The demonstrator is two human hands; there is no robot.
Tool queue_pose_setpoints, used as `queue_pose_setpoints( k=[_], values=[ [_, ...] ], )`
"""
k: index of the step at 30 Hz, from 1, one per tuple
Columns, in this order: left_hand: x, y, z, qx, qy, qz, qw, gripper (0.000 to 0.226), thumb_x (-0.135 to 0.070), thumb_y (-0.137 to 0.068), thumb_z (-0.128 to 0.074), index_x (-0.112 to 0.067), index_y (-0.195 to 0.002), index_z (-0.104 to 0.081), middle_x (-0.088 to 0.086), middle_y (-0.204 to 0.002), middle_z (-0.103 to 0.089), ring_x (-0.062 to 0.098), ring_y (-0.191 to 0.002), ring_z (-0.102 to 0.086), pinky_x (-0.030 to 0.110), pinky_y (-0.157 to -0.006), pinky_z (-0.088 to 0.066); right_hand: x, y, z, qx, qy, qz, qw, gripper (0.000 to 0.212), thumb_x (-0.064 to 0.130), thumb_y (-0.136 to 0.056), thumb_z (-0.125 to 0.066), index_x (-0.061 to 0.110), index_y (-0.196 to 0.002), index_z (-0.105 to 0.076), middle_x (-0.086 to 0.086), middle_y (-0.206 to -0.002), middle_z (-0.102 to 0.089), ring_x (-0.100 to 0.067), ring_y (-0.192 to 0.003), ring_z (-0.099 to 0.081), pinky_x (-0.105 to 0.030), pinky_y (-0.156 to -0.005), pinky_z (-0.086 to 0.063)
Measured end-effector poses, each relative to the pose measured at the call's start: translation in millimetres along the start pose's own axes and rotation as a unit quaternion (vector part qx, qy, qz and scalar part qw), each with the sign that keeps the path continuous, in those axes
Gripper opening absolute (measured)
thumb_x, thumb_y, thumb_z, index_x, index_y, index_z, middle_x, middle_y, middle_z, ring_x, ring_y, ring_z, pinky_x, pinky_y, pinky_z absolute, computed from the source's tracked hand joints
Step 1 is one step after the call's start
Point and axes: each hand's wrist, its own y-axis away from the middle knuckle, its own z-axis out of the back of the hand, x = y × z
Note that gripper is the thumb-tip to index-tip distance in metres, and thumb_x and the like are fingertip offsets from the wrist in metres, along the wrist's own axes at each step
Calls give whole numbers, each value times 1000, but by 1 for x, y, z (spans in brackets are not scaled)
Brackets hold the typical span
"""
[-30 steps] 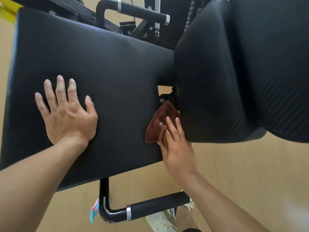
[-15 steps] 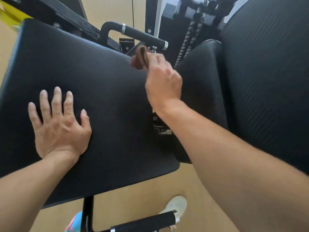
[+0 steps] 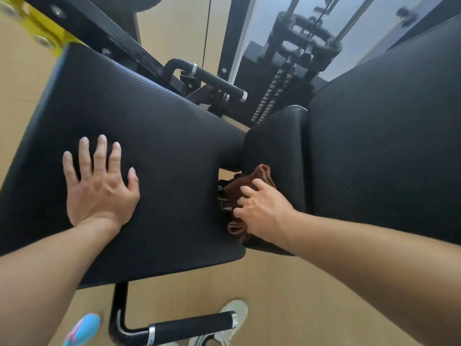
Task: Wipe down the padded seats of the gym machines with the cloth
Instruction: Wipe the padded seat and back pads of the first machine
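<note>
Right hand [image 3: 265, 213] dropped back to seat gap, covering most of cloth [image 3: 259, 177]

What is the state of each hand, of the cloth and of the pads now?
Left hand: flat on the pad, fingers spread, holding nothing.
Right hand: pressing the cloth.
Brown crumpled cloth: bunched against the back pad's edge.
Wide black padded seat: bare, under the left hand.
Black ribbed back pad: upright beside the seat.
</note>
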Motion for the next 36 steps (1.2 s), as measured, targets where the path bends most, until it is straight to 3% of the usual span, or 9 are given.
queue_pose_setpoints(
  k=[3,7,11,15,18,22,26,32,36],
  values=[
    [1,-1,-3,-5,0,-4,1000,61,-40,-99,-42,-11,-152,-36,12,-164,-26,34,-154,-10,52,-123,1,-53,-30,19,-24,32,-91,995,49,40,-104,-29,27,-150,-43,-6,-163,-31,-37,-155,-7,-65,-120,7],
    [0,-1,-6,-16,-1,-3,1000,62,-41,-99,-41,-11,-153,-35,11,-165,-26,33,-154,-10,52,-123,0,-94,-59,36,-38,4,-256,966,47,34,-101,-36,23,-143,-52,-10,-161,-35,-44,-153,-6,-70,-118,-1],
    [1,0,-6,-9,-8,-7,1000,63,-42,-99,-37,-11,-154,-32,10,-165,-24,32,-155,-8,53,-124,-1,-13,-51,7,-57,-1,-144,988,41,29,-102,-37,18,-132,-62,-8,-138,-60,-39,-140,-35,-58,-113,-26],
    [1,0,-4,-6,2,-2,1000,63,-42,-99,-38,-11,-154,-33,10,-165,-24,32,-155,-7,54,-124,-2,70,-7,-26,-13,43,-27,999,45,26,-105,-31,7,-142,-48,-19,-143,-49,-48,-144,-26,-65,-111,-25],
    [0,1,-5,-8,5,-6,1000,63,-43,-99,-37,-10,-154,-33,11,-165,-24,32,-155,-8,54,-124,-1,59,-4,-20,-1,54,-4,999,39,22,-104,-33,9,-136,-52,-17,-134,-52,-44,-134,-37,-57,-98,-37],
    [2,0,-7,-12,-4,-10,1000,64,-43,-100,-36,-11,-154,-32,10,-166,-24,32,-155,-8,54,-124,-1,-35,-50,19,-102,90,-131,982,38,27,-102,-41,14,-134,-57,-11,-133,-56,-36,-122,-46,-49,-95,-38],
    [2,1,-9,-10,-5,-10,1000,64,-44,-99,-34,-12,-155,-31,10,-166,-23,32,-155,-8,54,-124,-1,-106,-61,35,-123,-16,-242,962,38,24,-99,-46,18,-134,-58,-11,-138,-54,-39,-132,-41,-50,-97,-42],
    [1,1,-6,2,0,-8,1000,64,-44,-100,-35,-12,-155,-30,10,-166,-22,32,-155,-7,54,-124,-1,11,-23,-6,-117,-62,-147,980,37,29,-105,-37,13,-130,-59,-12,-131,-56,-45,-136,-38,-49,-102,-39],
    [1,0,-5,8,-10,-8,1000,64,-44,-99,-35,-13,-155,-30,9,-166,-22,31,-155,-7,53,-125,-1,105,20,-29,-4,-171,-67,983,40,18,-100,-48,10,-139,-51,-16,-143,-48,-45,-144,-28,-55,-114,-29]
  ],
)
